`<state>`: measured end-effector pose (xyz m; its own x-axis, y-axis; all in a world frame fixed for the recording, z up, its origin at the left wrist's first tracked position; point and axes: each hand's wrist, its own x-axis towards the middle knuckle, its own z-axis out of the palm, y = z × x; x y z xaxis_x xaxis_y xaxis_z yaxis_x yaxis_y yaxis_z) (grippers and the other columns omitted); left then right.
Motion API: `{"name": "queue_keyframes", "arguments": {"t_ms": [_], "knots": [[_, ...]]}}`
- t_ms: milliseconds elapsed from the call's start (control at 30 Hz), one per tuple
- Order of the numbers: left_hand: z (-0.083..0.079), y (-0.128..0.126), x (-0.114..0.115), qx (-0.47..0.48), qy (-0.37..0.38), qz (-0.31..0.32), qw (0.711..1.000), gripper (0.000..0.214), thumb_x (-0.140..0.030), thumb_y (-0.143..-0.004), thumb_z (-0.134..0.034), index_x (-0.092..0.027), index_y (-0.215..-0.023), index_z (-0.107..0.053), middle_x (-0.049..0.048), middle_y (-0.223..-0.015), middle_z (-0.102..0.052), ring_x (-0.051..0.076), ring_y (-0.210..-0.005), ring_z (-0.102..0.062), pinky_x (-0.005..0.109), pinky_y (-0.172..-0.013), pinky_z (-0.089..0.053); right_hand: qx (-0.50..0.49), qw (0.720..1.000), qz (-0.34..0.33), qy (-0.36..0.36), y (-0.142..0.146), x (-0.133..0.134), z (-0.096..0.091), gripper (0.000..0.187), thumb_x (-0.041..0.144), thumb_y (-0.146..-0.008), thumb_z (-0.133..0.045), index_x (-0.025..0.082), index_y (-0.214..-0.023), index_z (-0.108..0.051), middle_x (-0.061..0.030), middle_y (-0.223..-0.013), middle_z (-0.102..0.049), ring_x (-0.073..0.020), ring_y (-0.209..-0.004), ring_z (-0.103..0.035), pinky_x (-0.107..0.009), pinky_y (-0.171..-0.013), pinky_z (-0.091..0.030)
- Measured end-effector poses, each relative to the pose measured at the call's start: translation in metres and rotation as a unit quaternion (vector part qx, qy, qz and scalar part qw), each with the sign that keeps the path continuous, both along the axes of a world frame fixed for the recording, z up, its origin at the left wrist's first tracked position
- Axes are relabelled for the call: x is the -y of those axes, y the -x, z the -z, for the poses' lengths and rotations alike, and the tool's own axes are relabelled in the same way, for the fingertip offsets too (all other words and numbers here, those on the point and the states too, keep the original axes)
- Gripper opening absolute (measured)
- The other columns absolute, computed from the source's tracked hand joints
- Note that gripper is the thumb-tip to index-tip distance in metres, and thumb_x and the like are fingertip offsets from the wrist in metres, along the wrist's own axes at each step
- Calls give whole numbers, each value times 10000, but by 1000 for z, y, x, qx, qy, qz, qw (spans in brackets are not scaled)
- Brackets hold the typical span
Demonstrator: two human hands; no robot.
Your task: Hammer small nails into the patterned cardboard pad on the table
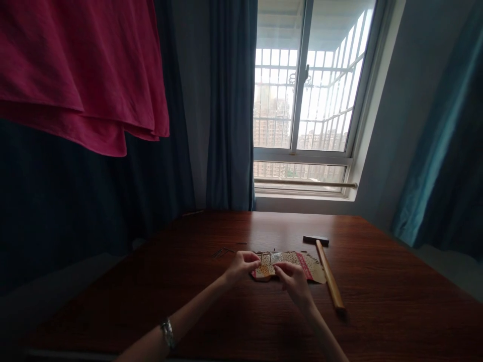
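A flat patterned card piece (302,264), pink and tan with small dots, lies on the brown wooden table (377,281). My left hand (241,266) pinches its left end, fingers curled together. My right hand (292,279) rests on its middle, fingers closed in a pinch on the card. A watch is on my left wrist (168,332).
A hammer (326,269) with a wooden handle and dark head lies just right of the card. A few thin nails or pins (222,251) lie to the left behind my hands. Beyond the table are a window (302,100), blue curtains and a hanging red cloth (75,70).
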<state>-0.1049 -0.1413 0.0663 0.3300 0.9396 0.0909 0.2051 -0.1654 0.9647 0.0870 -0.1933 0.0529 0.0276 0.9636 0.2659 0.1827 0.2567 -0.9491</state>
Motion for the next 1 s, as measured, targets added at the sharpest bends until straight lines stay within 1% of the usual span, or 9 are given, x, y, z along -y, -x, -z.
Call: {"name": "queue_keyframes", "arguments": {"t_ms": [100, 200, 367, 467, 600, 667, 767, 867, 1000], "knots": [[5, -13, 6, 7, -40, 12, 999, 328, -409, -650, -692, -92, -733, -674, 50, -645, -636, 134, -553, -549, 239, -518, -421, -35, 999, -28, 14, 3, 0, 2, 438, 544, -686, -638, 141, -830, -734, -64, -658, -658, -166, -555, -563, -213, -335, -429], [11, -19, 10, -4, -65, 39, 997, 295, -392, -687, -673, -102, -742, -688, 53, -666, -654, 140, -597, -568, 233, -544, -420, -54, 998, -35, 11, 4, 0, 4, 441, 547, -669, -654, 148, -835, -740, -72, -712, -681, -177, -608, -593, -198, -341, -436], [15, -23, 14, -27, -75, 55, 995, 294, -399, -696, -675, -115, -767, -695, 60, -714, -671, 160, -655, -593, 244, -587, -437, -60, 997, -41, 14, 3, -1, 9, 453, 550, -637, -683, 145, -834, -734, -72, -721, -699, -155, -566, -595, -178, -332, -421], [17, -24, 15, -46, -87, 55, 994, 288, -400, -696, -673, -119, -756, -689, 49, -712, -663, 154, -657, -584, 240, -587, -431, -66, 996, -63, 20, 2, -3, 10, 435, 543, -642, -683, 142, -804, -725, -63, -682, -697, -158, -558, -602, -178, -336, -423], [17, -26, 11, -37, -79, 62, 994, 290, -385, -708, -658, -103, -773, -681, 58, -714, -655, 157, -654, -583, 247, -589, -434, -49, 995, -86, 15, -4, -12, 9, 439, 555, -639, -679, 141, -780, -720, -59, -679, -690, -165, -553, -603, -189, -328, -425], [16, -24, 5, -38, -87, 63, 993, 282, -379, -721, -641, -105, -781, -666, 56, -720, -645, 150, -650, -577, 247, -590, -435, -42, 996, -81, 8, -9, -20, 9, 448, 563, -631, -680, 140, -771, -720, -50, -652, -672, -155, -526, -584, -202, -331, -430], [15, -19, -12, -62, -117, 37, 991, 266, -348, -688, -672, -126, -827, -625, 35, -757, -620, 132, -650, -555, 237, -583, -431, -41, 998, -41, -10, -17, -36, 8, 435, 553, -637, -677, 147, -787, -721, -50, -669, -668, -168, -573, -591, -233, -393, -472], [24, -14, -34, -75, -97, 2, 992, 375, -312, -619, -728, -127, -910, -580, 19, -763, -583, 124, -642, -542, 237, -574, -437, -12, 999, -7, -35, -22, -56, 10, 424, 543, -659, -655, 157, -817, -730, -70, -750, -703, -201, -682, -620, -279, -520, -515], [47, -16, -56, -57, -70, 76, 993, 605, -342, -557, -792, -136, -1067, -540, 45, -882, -572, 146, -756, -562, 282, -691, -465, 16, 998, 3, -67, -21, -77, 19, 378, 505, -704, -615, 162, -813, -733, -73, -785, -726, -212, -758, -638, -321, -712, -502]]}}
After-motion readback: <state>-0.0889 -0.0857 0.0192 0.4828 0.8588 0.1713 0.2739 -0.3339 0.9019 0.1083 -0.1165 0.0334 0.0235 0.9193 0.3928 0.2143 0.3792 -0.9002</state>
